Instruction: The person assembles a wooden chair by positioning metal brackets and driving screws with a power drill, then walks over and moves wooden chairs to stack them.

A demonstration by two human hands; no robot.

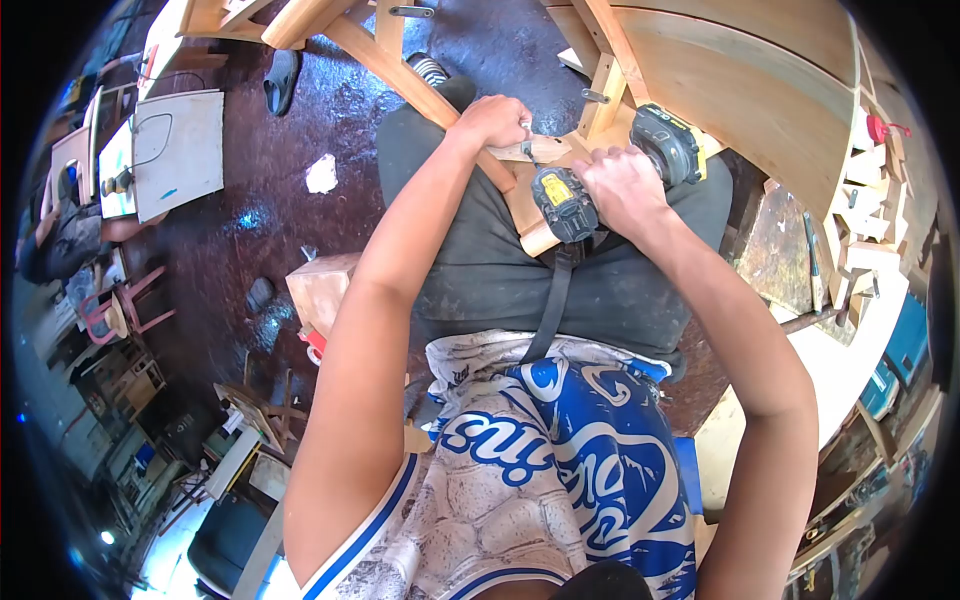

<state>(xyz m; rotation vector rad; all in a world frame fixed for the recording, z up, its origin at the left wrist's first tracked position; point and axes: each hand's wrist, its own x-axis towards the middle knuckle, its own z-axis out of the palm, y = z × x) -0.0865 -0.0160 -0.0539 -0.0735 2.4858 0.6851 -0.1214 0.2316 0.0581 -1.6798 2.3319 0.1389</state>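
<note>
A cordless drill (566, 204) with a yellow label and a black battery (668, 146) is gripped by my right hand (622, 190), which is closed around its handle. The bit reaches toward a light wooden piece (545, 149) on the wooden frame (400, 76) lying across my lap. Close to the bit's tip, my left hand (494, 122) is closed, its fingers drawn together at the wood. Whatever those fingers hold is too small or hidden to name. Part of the frame is hidden under my hands and the drill.
A large curved wooden panel (740, 75) stands at upper right. Beside it, offcuts (870, 255) lie near a long-handled tool (811, 262). On the dark floor are a shoe (281, 82) and a wooden block (322, 287). A white board (180, 150) is at left.
</note>
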